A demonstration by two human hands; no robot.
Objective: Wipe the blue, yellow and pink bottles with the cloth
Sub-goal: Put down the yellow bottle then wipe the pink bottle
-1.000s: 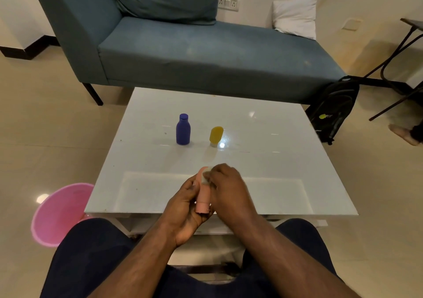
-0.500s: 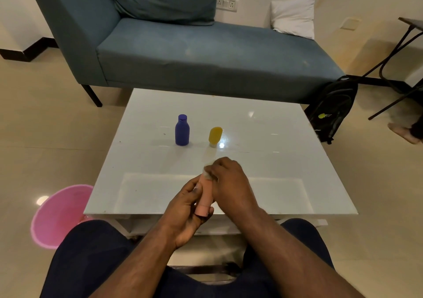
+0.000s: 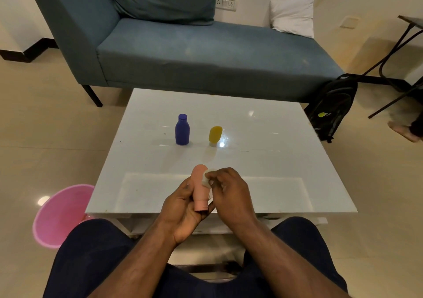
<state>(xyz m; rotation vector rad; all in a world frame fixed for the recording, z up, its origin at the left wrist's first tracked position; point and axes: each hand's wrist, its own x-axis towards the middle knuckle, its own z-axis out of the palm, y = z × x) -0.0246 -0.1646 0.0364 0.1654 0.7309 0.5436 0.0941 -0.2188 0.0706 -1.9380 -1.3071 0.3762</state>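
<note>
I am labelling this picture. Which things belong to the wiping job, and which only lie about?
Job: pink bottle in left hand; cloth in right hand; blue bottle; yellow bottle.

Lying about: pink bucket, black backpack, white pillow.

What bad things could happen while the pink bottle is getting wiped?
1. The pink bottle is held over the near edge of the table by the left hand alone, so it might slip and drop to the floor.
2. The cloth in the right hand is small and bunched up, so it might miss spots.
3. The yellow bottle stands on its narrow cap; a bump could likely tip it.
</note>
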